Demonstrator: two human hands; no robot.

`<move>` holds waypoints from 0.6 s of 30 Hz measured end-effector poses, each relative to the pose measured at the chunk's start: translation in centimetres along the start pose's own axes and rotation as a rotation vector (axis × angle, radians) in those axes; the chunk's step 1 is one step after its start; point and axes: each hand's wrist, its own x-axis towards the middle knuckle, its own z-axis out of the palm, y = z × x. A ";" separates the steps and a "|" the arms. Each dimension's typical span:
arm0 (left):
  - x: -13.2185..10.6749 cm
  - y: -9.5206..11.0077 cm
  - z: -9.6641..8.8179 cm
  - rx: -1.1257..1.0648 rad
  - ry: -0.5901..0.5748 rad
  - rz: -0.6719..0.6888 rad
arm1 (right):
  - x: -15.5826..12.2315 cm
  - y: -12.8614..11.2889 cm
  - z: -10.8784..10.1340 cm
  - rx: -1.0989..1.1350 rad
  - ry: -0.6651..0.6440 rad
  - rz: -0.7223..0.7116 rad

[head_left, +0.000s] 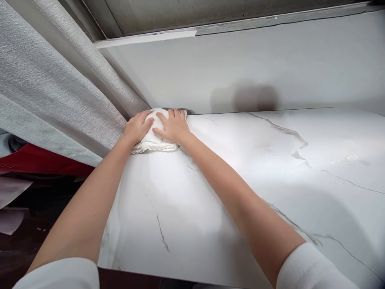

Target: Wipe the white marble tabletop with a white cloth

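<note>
A folded white cloth point(156, 141) with a ruffled front edge lies at the far left corner of a white marble-patterned tabletop point(192, 216). My left hand point(137, 127) grips its left side, thumb across the top. On the right part of the cloth, my right hand point(173, 126) presses down with fingers spread, their tips reaching over the far edge. Both arms stretch forward across the tabletop. Part of the cloth is hidden under my hands.
A light grey curtain point(66, 80) hangs along the left, close to my left hand. Behind the tabletop rises a pale wall panel point(180, 72), with a metal-framed ledge point(270, 22) above. Something red point(45, 160) and pale sheets point(13, 190) are at lower left.
</note>
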 end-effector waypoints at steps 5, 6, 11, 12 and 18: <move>-0.5 -1.0 -0.3 0.000 -0.011 -0.016 | 0.0 -1.0 0.4 0.011 -0.002 0.007; -0.6 -1.0 -0.2 -0.004 -0.009 -0.018 | -0.1 -1.1 0.4 0.008 0.001 0.006; -1.1 -1.7 0.1 -0.027 0.013 0.046 | -1.1 -1.7 0.6 -0.009 0.050 0.006; -1.2 -1.8 0.2 -0.030 0.015 0.063 | -1.4 -1.9 0.6 -0.011 0.061 0.004; -3.7 -2.4 -0.1 -0.051 0.029 0.109 | -3.9 -3.5 0.7 -0.019 0.091 0.007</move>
